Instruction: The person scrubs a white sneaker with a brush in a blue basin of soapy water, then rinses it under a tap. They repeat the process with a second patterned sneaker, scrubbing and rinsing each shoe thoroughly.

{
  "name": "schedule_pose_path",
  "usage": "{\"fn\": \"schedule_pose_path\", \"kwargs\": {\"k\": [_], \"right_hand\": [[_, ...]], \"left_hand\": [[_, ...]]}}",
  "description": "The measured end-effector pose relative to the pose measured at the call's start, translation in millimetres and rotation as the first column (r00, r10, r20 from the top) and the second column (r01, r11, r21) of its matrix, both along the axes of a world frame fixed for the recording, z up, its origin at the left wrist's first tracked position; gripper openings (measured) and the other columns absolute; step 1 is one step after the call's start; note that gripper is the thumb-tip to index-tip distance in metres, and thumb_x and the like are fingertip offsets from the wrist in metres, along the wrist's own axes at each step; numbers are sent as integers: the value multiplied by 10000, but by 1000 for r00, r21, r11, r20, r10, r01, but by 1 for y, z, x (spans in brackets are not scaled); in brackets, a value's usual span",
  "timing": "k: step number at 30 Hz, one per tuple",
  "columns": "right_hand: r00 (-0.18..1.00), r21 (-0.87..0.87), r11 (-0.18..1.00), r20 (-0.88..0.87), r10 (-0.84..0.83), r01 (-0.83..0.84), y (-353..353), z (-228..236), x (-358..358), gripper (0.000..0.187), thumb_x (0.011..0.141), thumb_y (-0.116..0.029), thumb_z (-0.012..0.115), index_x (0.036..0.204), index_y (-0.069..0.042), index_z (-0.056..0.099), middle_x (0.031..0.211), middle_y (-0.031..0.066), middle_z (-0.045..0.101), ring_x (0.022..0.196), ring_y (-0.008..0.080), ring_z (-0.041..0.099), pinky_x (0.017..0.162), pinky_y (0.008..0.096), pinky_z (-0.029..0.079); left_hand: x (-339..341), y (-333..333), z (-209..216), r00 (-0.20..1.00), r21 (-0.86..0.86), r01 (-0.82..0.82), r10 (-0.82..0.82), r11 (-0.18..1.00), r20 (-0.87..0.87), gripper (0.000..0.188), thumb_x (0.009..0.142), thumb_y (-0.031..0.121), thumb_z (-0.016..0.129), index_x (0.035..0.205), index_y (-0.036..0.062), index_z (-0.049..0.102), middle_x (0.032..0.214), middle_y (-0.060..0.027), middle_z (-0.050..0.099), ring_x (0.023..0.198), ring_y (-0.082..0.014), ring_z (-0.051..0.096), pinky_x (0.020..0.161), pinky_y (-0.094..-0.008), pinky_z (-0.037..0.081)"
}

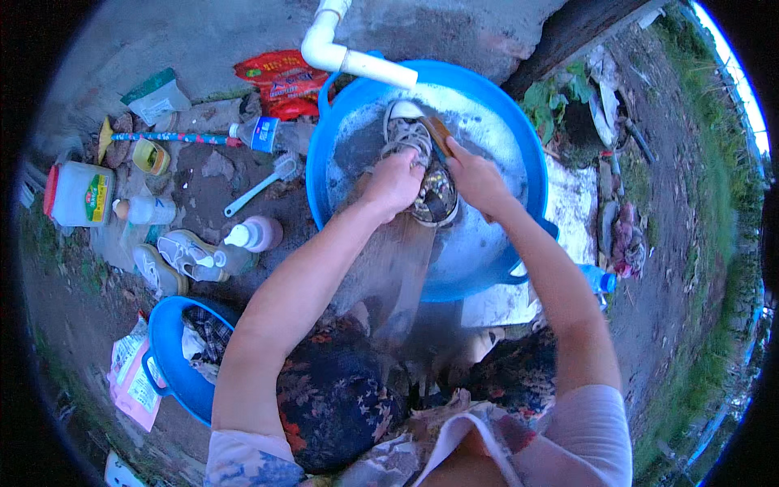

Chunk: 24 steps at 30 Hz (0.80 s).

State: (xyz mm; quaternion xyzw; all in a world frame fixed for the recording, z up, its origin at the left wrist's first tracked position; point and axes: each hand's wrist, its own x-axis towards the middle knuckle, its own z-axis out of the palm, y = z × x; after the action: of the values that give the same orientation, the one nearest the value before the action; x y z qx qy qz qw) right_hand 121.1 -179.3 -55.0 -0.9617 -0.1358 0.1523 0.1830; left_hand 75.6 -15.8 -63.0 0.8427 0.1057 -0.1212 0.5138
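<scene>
A large blue tub [536, 154] of foamy water stands in front of me. Over it, my left hand [396, 183] is closed around the middle of a grey sneaker [402, 130] with a pale toe, its toe pointing away from me and its opening nearer. My right hand [480, 183] grips a brown wooden-handled brush [437, 134] along the sneaker's right side. The brush's bristles are hidden. Beneath the sneaker, a brownish board [389, 260] slopes from the tub toward my lap.
A white drainpipe [365, 65] ends above the tub's far rim. To the left are a pair of sneakers [182, 258], a pump bottle [258, 234], a long-handled brush [264, 185] and a plastic jug [81, 195]. A smaller blue basin [166, 345] holds cloth near my left arm.
</scene>
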Motion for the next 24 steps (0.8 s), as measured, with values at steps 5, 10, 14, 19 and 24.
{"fn": "schedule_pose_path", "kwargs": {"k": [5, 10, 14, 19, 24], "right_hand": [[995, 86, 995, 80, -54, 47, 20, -52, 43, 450, 920, -309, 405, 1335, -134, 398, 938, 287, 599, 906, 455, 575, 832, 522, 431], [980, 128, 972, 70, 187, -195, 12, -4, -2, 438, 916, -249, 446, 1340, -146, 419, 982, 261, 604, 907, 460, 572, 822, 507, 443], [996, -83, 996, 82, 31, -24, 44, -21, 48, 432, 916, -291, 421, 1338, -203, 427, 969, 250, 617, 878, 416, 605, 794, 500, 463], [998, 197, 980, -63, -12, 24, -42, -59, 53, 493, 924, -312, 451, 1389, -184, 350, 942, 143, 631, 689, 292, 611, 651, 381, 493], [707, 140, 822, -601, -372, 552, -71, 30, -33, 424, 946, -294, 431, 1358, -198, 422, 676, 12, 459, 525, 107, 429, 427, 265, 388]], "left_hand": [[4, -2, -5, 997, 29, 56, -57, 998, 47, 380, 864, 156, 531, 1210, -1, 518, 1108, -249, 585, 1042, -356, 567, 876, -385, 433], [-10, 12, -1, 997, 43, 34, -38, 998, 74, 372, 862, 162, 523, 1200, 6, 519, 1054, -246, 603, 991, -364, 582, 844, -398, 442], [-3, -3, 9, 979, 144, 200, -203, 969, 9, 381, 863, 179, 532, 1211, 26, 514, 1059, -229, 608, 985, -339, 590, 843, -380, 446], [-2, -3, -20, 992, -127, -115, 109, 985, -58, 372, 858, 164, 572, 1197, 19, 531, 1122, -163, 602, 996, -230, 577, 837, -334, 441], [2, 5, -20, 974, -250, -228, 220, 941, -58, 349, 844, 201, 585, 1126, -3, 554, 1059, -134, 618, 927, -211, 589, 806, -334, 450]]}}
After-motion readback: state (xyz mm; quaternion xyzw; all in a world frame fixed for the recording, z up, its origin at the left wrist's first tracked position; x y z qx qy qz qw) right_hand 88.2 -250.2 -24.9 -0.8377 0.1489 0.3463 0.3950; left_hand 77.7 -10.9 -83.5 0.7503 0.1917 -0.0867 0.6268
